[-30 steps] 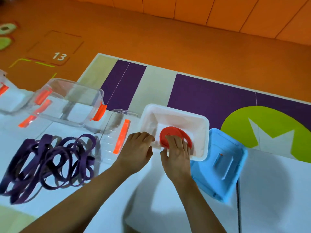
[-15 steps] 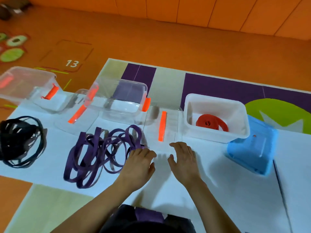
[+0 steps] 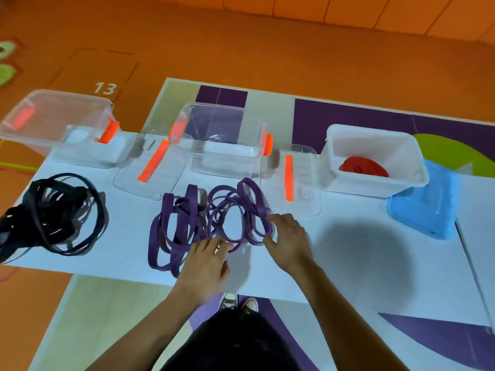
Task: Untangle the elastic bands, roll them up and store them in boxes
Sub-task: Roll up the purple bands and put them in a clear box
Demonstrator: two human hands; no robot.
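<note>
A tangled purple elastic band (image 3: 214,220) lies in loops on the white table (image 3: 348,250), in front of me. My left hand (image 3: 207,259) touches its near loops with spread fingers. My right hand (image 3: 288,238) is at the tangle's right end, fingers curved against the loops; a firm grip is not clear. A rolled red band (image 3: 363,167) sits inside the white box (image 3: 375,183) at the right. A tangled black band (image 3: 56,212) lies at the left.
Two clear boxes with orange latches (image 3: 61,127) (image 3: 222,140) stand at the back, each with a clear lid (image 3: 150,170) (image 3: 292,180) lying beside it. A blue lid (image 3: 426,207) leans by the white box. My shoes (image 3: 238,303) show below the table edge.
Both hands left the red roll in the white box, drew back across the table and moved left onto the purple tangle. The view has swung left and pulled back.
</note>
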